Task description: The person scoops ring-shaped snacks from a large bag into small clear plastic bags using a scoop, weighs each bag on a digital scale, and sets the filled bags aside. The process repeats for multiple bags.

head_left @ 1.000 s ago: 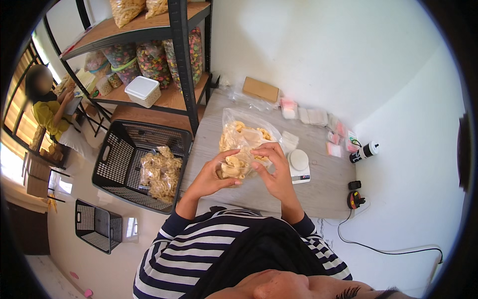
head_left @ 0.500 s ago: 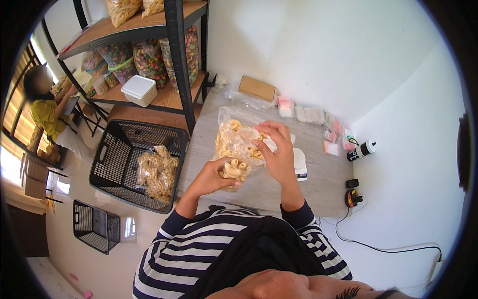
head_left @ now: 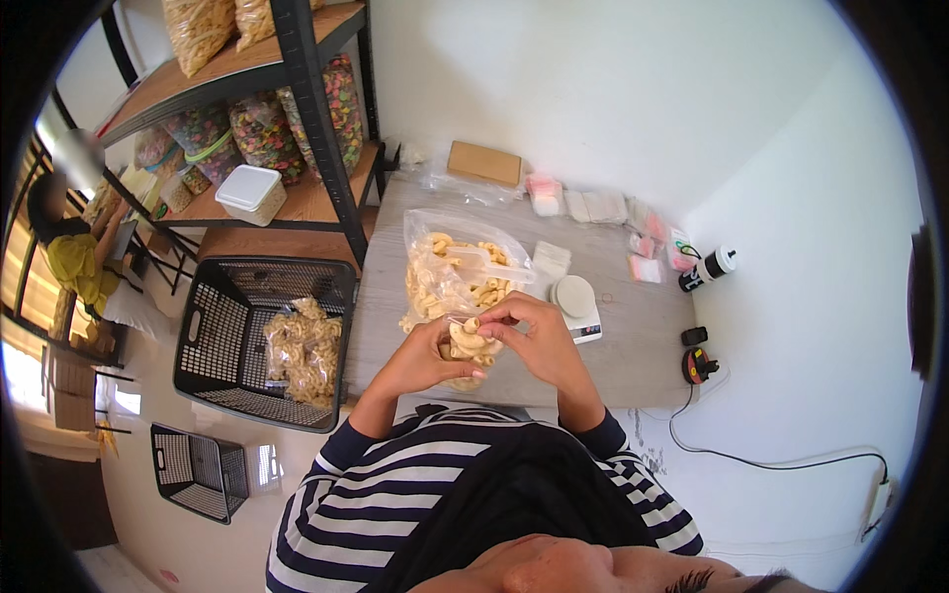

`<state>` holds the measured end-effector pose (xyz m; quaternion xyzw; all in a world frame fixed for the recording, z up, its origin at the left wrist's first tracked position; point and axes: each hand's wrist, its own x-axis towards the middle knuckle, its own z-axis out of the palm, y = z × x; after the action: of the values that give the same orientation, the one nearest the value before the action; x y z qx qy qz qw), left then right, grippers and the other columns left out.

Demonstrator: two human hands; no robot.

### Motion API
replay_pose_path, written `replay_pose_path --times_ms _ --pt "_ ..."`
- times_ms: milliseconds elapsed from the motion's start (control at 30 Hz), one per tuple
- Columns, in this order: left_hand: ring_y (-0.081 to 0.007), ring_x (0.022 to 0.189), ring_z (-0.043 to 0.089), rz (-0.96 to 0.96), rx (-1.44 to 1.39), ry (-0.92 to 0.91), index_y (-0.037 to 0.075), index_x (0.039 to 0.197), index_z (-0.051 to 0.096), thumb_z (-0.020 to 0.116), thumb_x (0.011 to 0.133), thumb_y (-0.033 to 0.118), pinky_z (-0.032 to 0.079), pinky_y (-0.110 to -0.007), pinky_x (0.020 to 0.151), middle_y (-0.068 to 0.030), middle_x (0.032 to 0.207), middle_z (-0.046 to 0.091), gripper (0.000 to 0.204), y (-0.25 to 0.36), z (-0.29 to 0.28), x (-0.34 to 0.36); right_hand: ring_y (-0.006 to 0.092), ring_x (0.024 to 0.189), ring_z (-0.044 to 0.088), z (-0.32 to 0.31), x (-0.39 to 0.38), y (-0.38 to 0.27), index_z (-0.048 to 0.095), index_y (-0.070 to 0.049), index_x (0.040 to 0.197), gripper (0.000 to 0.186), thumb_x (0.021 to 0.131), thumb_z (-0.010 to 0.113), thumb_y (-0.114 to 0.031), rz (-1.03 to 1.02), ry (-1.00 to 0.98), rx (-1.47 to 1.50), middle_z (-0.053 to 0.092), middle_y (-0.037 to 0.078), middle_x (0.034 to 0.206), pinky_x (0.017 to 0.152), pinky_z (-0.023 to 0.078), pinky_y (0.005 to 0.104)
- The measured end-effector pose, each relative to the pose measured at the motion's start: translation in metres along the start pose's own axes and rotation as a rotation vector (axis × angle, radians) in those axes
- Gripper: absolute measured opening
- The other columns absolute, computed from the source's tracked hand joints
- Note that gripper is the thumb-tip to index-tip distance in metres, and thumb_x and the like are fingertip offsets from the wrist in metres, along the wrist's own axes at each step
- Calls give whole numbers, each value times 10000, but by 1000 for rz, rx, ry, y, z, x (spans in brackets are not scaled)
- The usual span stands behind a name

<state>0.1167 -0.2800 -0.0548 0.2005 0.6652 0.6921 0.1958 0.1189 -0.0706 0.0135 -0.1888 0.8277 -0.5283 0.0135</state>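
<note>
My left hand (head_left: pixel 415 364) is wrapped round a small clear bag (head_left: pixel 463 374) filled with curved, tube-shaped macaroni snacks. At the bag's mouth my right hand (head_left: pixel 539 341) has its thumb and fingertips closed on a macaroni snack (head_left: pixel 472 324), on top of the other pieces. Just beyond my hands lies a large clear bag (head_left: pixel 425 282), open, with more of the same snacks inside. A translucent scoop (head_left: pixel 481 263) rests on the snacks in it. The lower part of the small bag is partly hidden by my left fingers.
To the right is a white scale (head_left: pixel 578 304) with a round platform. Packets (head_left: pixel 593 207), a cardboard box (head_left: pixel 484 163) and a bottle (head_left: pixel 710 268) line the wall. A black basket (head_left: pixel 232 395) with filled bags stands left, below a shelf rack (head_left: pixel 321 128). Another person (head_left: pixel 74 257) works far left.
My right hand has come down from above the large bag to the small bag's mouth, uncovering the scoop. The camera view has shifted slightly.
</note>
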Motion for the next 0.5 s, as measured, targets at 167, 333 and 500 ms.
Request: replay_pose_path --times_ms 167,333,500 --pt "-136 1071 616 69 -106 -78 5 1323 528 886 737 89 517 -302 905 -75 1184 654 692 3 20 16 183 836 643 -22 -7 8 732 -7 949 111 884 712 -94 61 59 33 694 96 922 775 503 304" --pt "-139 1070 617 5 4 -70 4 1305 542 863 778 133 512 -308 911 -82 1155 667 631 16 40 34 168 854 635 -54 -13 25 707 2 989 144 901 715 -112 48 97 46 686 81 911 807 501 299" --pt "-132 1043 626 94 0 -92 7 1293 561 848 793 135 521 -304 889 -80 1129 681 590 13 69 60 168 897 632 -86 -23 36 677 -3 1072 192 905 712 -91 -55 129 90 664 75 977 822 508 301"
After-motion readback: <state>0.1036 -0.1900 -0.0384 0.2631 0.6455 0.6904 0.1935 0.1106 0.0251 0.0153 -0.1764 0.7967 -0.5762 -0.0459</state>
